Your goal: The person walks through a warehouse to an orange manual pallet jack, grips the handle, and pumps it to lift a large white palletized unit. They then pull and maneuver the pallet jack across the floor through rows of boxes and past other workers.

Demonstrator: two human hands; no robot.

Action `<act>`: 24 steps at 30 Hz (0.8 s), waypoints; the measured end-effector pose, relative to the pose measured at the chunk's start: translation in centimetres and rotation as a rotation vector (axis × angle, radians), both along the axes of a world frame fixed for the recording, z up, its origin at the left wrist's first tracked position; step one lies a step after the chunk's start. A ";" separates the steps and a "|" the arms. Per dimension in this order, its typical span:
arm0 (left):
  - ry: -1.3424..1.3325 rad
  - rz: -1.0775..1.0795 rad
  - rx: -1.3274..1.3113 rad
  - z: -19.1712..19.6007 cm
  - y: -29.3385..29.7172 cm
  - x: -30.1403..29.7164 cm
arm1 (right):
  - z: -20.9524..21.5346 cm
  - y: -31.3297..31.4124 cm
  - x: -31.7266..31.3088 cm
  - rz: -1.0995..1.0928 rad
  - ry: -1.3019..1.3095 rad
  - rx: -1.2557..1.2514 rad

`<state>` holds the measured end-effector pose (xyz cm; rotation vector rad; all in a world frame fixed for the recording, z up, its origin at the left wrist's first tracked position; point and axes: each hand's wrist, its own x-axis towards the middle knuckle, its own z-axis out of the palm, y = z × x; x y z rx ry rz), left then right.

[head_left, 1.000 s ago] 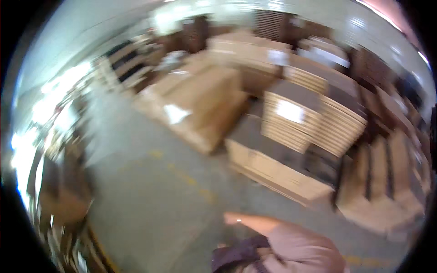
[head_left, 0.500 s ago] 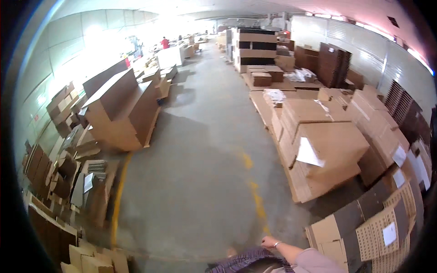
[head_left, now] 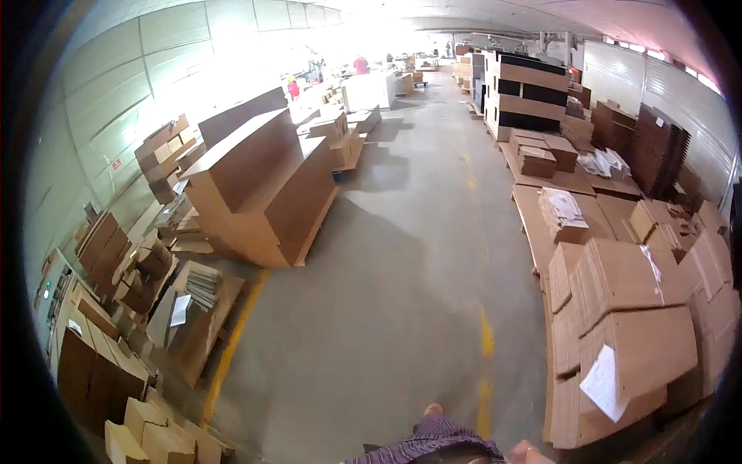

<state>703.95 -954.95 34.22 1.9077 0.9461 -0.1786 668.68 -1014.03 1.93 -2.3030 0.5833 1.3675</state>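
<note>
Only a sliver of me shows at the bottom edge. A purple patterned garment (head_left: 433,445) fills the lower middle. A small skin-coloured tip, likely my right hand (head_left: 433,408), pokes out above it, and a pinkish sleeve (head_left: 527,452) shows beside it. Too little of the hand shows to tell whether it holds anything. My left hand is out of sight. Nearest on my right lies a stack of flat cardboard sheets (head_left: 638,348) with a white paper (head_left: 604,384) on top.
A grey concrete aisle (head_left: 402,255) with yellow lines (head_left: 485,340) runs ahead. Tall brown board stacks (head_left: 259,182) stand on the left and low cardboard piles (head_left: 564,216) on the right, with dark stacks (head_left: 529,85) beyond. Small boxes (head_left: 154,437) sit at lower left. People in red (head_left: 361,64) stand far off.
The view has swung from the cardboard stacks to look down the long aisle. My arm has dropped lower, so only its tip and a bit of sleeve remain in view.
</note>
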 end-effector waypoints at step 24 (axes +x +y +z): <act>0.068 -0.040 -0.112 -3.0 -62.4 48.9 | 15.7 -58.2 69.1 -0.256 -0.397 0.021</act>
